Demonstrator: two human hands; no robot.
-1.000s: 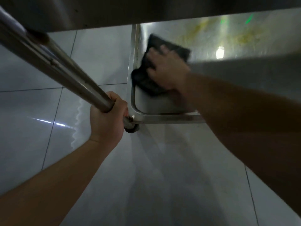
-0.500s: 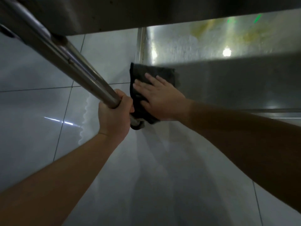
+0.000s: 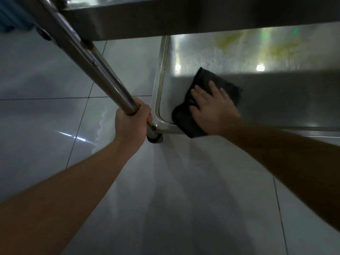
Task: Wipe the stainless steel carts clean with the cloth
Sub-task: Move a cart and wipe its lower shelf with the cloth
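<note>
I look down at the bottom shelf (image 3: 202, 57) of a stainless steel cart. A dark cloth (image 3: 206, 80) lies flat on the shelf near its front left corner, its near end hanging over the front rim. My right hand (image 3: 213, 109) presses on the cloth with straight, spread fingers. My left hand (image 3: 131, 124) grips the cart's round steel leg (image 3: 88, 57) just above the caster wheel (image 3: 155, 138). Yellowish smears (image 3: 281, 50) show on the far part of the shelf.
The underside of an upper shelf (image 3: 184, 17) hangs across the top of the view. Glossy grey floor tiles (image 3: 46, 80) surround the cart. Something blue (image 3: 11, 23) stands at the top left corner.
My right hand and the cloth slid from the shelf's front left corner rim to the right, onto the shelf surface. My left hand keeps its grip on the leg.
</note>
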